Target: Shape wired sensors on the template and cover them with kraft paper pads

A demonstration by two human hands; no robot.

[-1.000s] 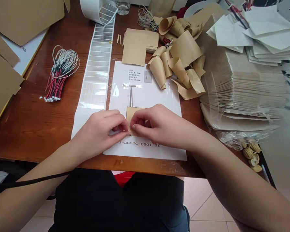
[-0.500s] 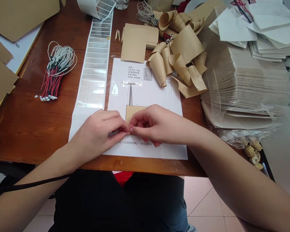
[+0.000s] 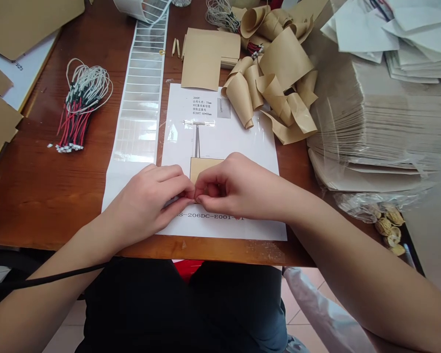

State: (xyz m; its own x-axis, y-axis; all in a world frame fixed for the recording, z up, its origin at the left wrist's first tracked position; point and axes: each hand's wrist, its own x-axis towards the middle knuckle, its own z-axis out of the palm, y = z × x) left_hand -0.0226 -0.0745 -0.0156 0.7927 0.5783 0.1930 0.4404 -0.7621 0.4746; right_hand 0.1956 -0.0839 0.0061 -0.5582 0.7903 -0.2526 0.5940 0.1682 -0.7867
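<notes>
Left hand (image 3: 150, 198) and right hand (image 3: 238, 189) meet over the printed sheet (image 3: 242, 144) by the front edge of the bench (image 3: 213, 248), likely for steadiness; each grip pinches closed, any contents hidden.

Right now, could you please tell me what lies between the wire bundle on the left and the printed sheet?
In the head view, a lined glossy strip and some wooden tabletop lie between the wire bundle and printed sheet.
</notes>
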